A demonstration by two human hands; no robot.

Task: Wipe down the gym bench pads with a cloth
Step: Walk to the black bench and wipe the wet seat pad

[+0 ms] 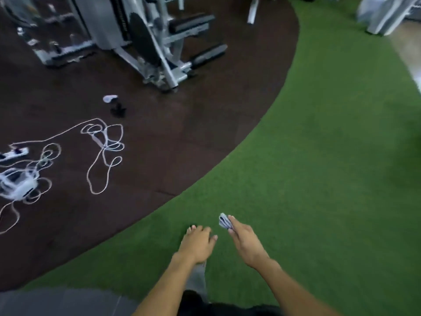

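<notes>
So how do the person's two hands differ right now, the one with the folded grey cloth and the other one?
The right hand pinches a small folded grey cloth at its fingertips; the left hand holds nothing. The right hand's fingers reach forward round the cloth, while the left hand's fingers are loosely spread, palm down. The right hand sits slightly further forward than the left hand. Both hang over the green artificial turf, bare-armed, touching no gym pad.

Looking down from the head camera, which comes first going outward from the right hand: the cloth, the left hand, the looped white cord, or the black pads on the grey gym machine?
1. Cloth: pinched in the right hand itself.
2. Left hand: just beside it, over the green turf.
3. White cord: looped on the dark floor, far left.
4. Black pads: on the gym machine, top of the view.
</notes>
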